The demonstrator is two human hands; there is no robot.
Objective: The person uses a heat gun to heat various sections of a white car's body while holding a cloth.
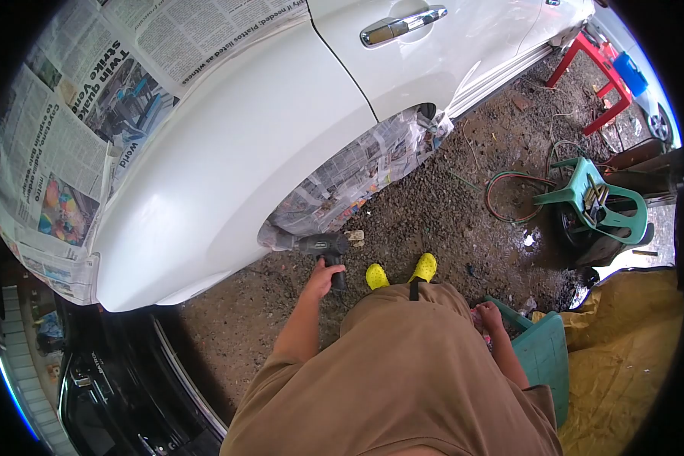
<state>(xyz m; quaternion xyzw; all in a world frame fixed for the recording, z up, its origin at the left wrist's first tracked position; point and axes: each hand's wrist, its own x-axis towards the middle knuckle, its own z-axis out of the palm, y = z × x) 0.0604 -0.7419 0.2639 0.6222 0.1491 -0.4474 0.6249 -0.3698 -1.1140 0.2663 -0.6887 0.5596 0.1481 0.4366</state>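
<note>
My left hand [324, 278] is wrapped round the handle of a black pistol-grip blower [323, 245]. Its nozzle points left, towards the lower edge of the white car's rear fender [228, 175], close to the wheel arch. Newspaper [349, 178] covers the wheel there, and more masking newspaper [76, 144] is spread across the car at upper left. Low at my right side, my right hand [492, 316] is closed on a small pinkish cloth-like piece, partly hidden by my shirt. It is beside a green plastic chair [543, 357].
Wet gravel [448, 220] lies under my yellow clogs [425, 267]. A green stool [585, 194] bearing tools stands at right, near a coiled hose [509, 197]. A red table [596, 83] is farther off. A black vehicle [121, 380] is at lower left, a yellow tarp [623, 342] at lower right.
</note>
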